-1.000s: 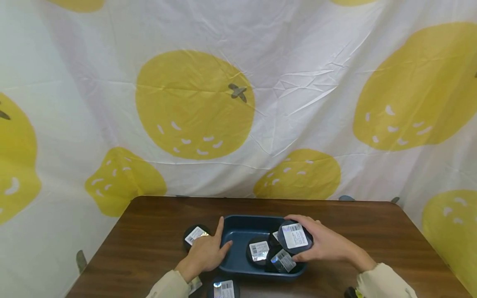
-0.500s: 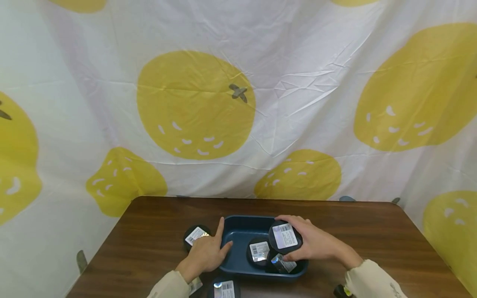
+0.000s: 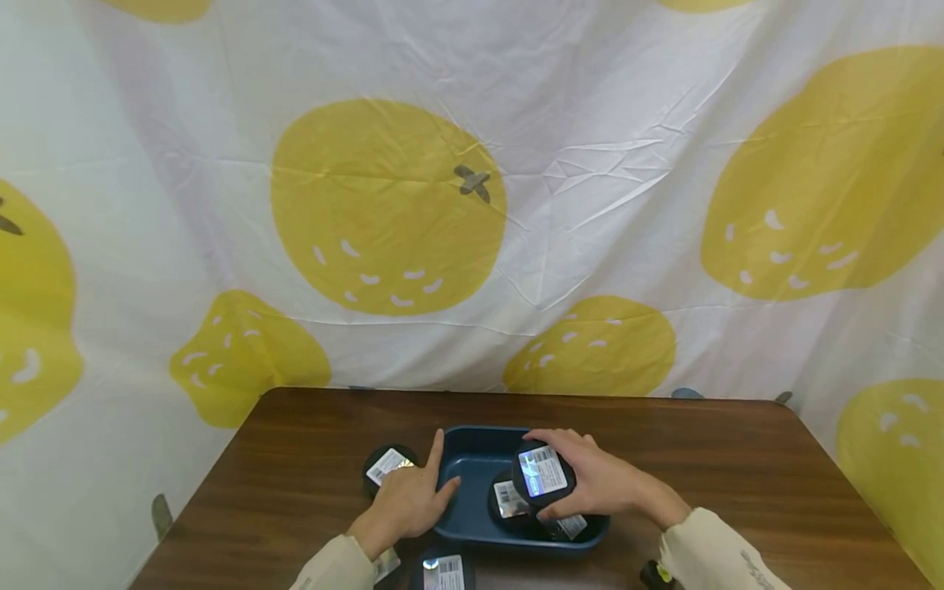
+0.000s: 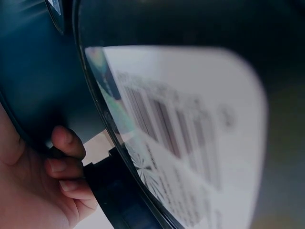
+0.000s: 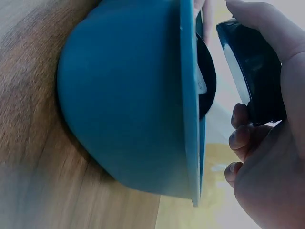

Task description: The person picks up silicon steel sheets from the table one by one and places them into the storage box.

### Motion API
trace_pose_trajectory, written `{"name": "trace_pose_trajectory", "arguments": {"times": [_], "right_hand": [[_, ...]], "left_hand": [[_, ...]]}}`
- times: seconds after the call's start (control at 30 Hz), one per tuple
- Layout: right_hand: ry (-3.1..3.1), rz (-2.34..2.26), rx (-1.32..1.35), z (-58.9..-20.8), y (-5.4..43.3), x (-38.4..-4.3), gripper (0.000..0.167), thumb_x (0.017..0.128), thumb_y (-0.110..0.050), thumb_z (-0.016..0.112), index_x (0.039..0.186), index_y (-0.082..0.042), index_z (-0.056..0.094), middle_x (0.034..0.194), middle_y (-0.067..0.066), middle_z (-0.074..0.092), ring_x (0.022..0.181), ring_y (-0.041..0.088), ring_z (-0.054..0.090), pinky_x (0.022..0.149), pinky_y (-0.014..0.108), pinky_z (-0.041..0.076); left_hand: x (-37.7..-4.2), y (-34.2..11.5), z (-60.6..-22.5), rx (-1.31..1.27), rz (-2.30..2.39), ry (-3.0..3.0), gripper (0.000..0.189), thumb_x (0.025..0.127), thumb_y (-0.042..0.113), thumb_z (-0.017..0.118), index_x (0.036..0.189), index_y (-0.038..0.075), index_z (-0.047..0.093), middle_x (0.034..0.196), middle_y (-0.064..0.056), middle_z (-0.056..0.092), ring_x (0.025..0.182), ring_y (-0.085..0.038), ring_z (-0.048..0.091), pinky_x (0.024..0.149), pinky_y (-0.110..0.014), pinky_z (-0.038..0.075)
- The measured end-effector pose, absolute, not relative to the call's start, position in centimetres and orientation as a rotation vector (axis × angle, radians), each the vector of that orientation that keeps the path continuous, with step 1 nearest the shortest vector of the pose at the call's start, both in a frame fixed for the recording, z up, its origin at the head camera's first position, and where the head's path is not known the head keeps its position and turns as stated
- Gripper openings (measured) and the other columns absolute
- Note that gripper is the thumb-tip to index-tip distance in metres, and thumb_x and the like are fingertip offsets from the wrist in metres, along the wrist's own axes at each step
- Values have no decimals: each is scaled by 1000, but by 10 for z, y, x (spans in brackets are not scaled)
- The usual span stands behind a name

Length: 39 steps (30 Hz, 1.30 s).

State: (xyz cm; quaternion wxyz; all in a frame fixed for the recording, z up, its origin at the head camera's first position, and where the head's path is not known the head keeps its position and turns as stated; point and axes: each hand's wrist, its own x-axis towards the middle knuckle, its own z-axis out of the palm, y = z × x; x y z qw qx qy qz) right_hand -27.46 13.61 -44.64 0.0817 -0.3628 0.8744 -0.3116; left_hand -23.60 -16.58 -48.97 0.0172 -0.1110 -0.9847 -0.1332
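Note:
My right hand grips a round black container by its sides, its white barcode label facing up. It hangs over the right half of a dark blue plastic tub, above the containers there. In the right wrist view, the held container is apart from the tub's rim. My left hand holds the tub's left side, index finger straight along the rim and thumb over the inside. Its other fingers are curled in the left wrist view. Inside the tub lie a labelled black container and another, partly hidden.
Left of the tub sits a black container, partly behind my left hand. Another lies in front, beside one half hidden by my left sleeve. A small black item with yellow is at my right sleeve. A lemon-print cloth hangs behind the brown table.
My right hand has moved left over the tub with its container, which now covers part of the containers below. My left hand stays on the tub's left rim.

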Motion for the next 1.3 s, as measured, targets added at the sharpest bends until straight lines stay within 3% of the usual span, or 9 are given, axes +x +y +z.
{"name": "trace_pose_trajectory", "arguments": {"times": [0.4,0.7,1.3], "right_hand": [[2582,-871,-1151,-455,120,-280,94,72,-55,83,150,-25,39,131,-4,51,113,20,44,92,50,36],[2615,-822,-1191,-458,109,-281,97,73,-57,82,150,-18,39,125,-7,53,107,14,45,87,39,30],[2751,-682,-1182,-469,91,-281,99,70,-69,77,146,-17,43,123,-4,58,104,13,49,80,34,27]], "left_hand": [[-236,-165,-490,-343,-417,-3065,79,101,49,48,157,3,19,56,0,52,54,-15,52,56,-37,45],[-237,-165,-489,-342,-407,-3073,79,101,51,47,158,3,19,57,-1,54,55,-15,54,57,-37,45],[-236,-165,-488,-323,-414,-3073,79,100,51,49,157,4,20,68,-8,64,63,-21,62,63,-41,49]]}}
